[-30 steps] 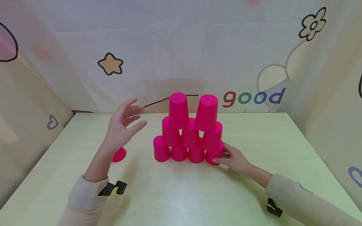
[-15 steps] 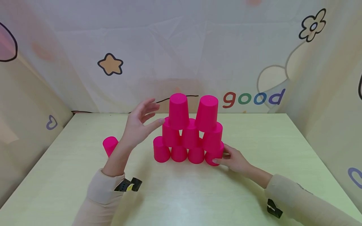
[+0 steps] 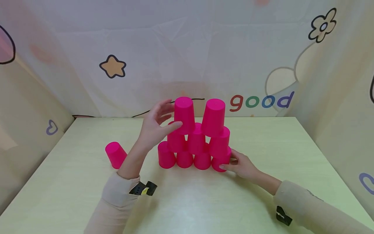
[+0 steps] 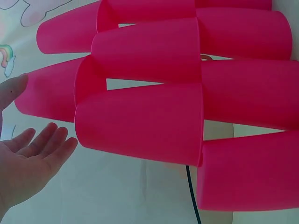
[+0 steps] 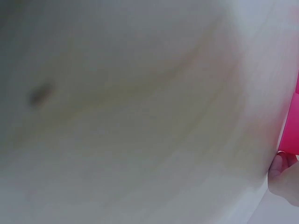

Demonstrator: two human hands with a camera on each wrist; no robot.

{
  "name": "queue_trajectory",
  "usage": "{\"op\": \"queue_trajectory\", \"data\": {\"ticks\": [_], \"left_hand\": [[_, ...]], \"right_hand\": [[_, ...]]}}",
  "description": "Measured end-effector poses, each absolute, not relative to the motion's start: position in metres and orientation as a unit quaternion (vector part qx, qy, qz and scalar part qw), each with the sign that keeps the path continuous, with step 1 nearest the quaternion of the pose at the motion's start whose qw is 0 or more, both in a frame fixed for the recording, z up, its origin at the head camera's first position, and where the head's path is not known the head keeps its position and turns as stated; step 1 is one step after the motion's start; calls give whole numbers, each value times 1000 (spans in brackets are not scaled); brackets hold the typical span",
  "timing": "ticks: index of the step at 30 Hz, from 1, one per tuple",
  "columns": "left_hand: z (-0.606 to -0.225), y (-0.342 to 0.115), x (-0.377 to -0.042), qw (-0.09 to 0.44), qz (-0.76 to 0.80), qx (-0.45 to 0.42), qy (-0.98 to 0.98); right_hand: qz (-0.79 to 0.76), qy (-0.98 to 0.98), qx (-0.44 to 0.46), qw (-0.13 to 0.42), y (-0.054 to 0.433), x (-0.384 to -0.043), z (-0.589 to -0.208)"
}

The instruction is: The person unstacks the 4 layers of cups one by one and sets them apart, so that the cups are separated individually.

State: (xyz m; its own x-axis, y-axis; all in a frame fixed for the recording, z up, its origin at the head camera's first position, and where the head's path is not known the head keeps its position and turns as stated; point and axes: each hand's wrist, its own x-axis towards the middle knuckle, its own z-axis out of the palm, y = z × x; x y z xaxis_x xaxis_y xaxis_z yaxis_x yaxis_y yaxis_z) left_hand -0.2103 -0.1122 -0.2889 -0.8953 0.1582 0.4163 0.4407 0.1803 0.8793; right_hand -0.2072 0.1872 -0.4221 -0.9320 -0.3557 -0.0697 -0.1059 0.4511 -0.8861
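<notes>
Pink cups stand upside down in three tiers, mid-table in the head view. My left hand is at the left top-tier cup, thumb in front and fingers spread behind its left side. In the left wrist view, the thumb overlaps that cup's narrow end, while the fingers appear apart from it. My right hand holds the right end cup of the bottom row, thumb at the front, fingers behind. The right wrist view catches only a sliver of a pink cup and some fingers.
One loose pink cup stands tilted-looking on the pale table, left of the stack, partly behind my left forearm. A second top-tier cup stands to the right. A printed curtain rises behind the table's far edge.
My left hand has moved right, from beside the stack to the left top-tier cup. The loose cup shows more from behind the forearm. My right hand has stayed still.
</notes>
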Motion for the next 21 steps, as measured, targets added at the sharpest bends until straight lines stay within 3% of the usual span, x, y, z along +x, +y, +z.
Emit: {"op": "queue_trajectory", "data": {"ticks": [21], "left_hand": [[-289, -94, -211, 110, -601, -173, -773]], "right_hand": [[-504, 845, -132, 123, 188, -206, -422]]}}
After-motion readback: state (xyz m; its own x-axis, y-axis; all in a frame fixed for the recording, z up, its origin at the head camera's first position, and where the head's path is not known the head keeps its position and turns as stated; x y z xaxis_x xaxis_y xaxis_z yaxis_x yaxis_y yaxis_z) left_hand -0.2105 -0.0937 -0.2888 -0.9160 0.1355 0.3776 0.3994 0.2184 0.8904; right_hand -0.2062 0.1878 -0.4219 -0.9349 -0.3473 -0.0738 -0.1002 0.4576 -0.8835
